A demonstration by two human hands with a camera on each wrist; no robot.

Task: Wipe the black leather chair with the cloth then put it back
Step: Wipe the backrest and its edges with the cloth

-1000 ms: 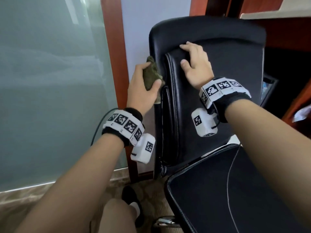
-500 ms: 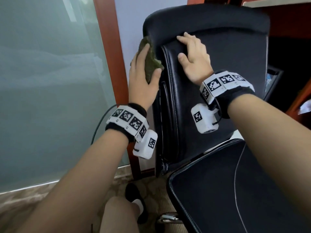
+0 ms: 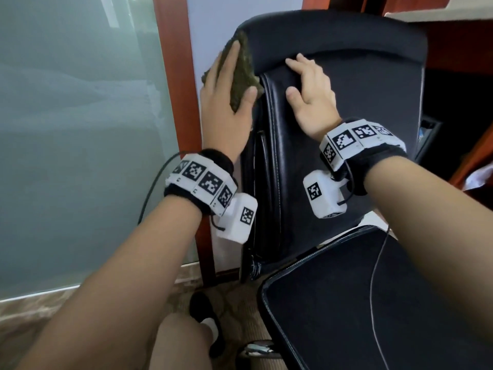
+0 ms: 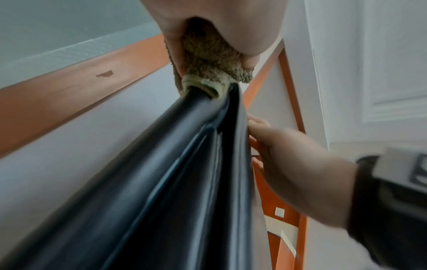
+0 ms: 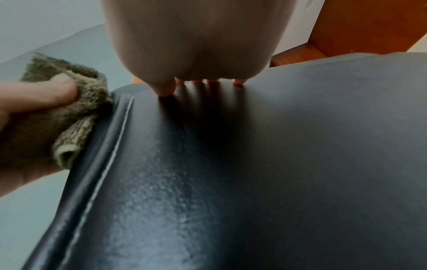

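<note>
The black leather chair (image 3: 346, 108) stands in front of me, its backrest upright and its seat (image 3: 360, 303) at the lower right. My left hand (image 3: 226, 102) holds an olive-green terry cloth (image 3: 241, 76) against the backrest's left side edge, thumb over the cloth. In the left wrist view the cloth (image 4: 212, 62) sits bunched between fingers and thumb at the top of the edge (image 4: 161, 182). My right hand (image 3: 310, 102) lies flat on the front of the backrest near its top, fingers straight. Its fingertips (image 5: 166, 89) press the leather (image 5: 231, 182).
A frosted glass panel (image 3: 74, 129) in a red-brown wooden frame (image 3: 176, 89) stands close to the chair's left side. A wooden desk (image 3: 458, 44) is behind at the right. A dark cable (image 3: 154, 188) hangs by the frame. My shoe (image 3: 205, 316) is on the patterned floor.
My left hand has slid the cloth upward along the backrest's left edge, from mid-height toward the top corner. My right hand has stayed pressed on the backrest.
</note>
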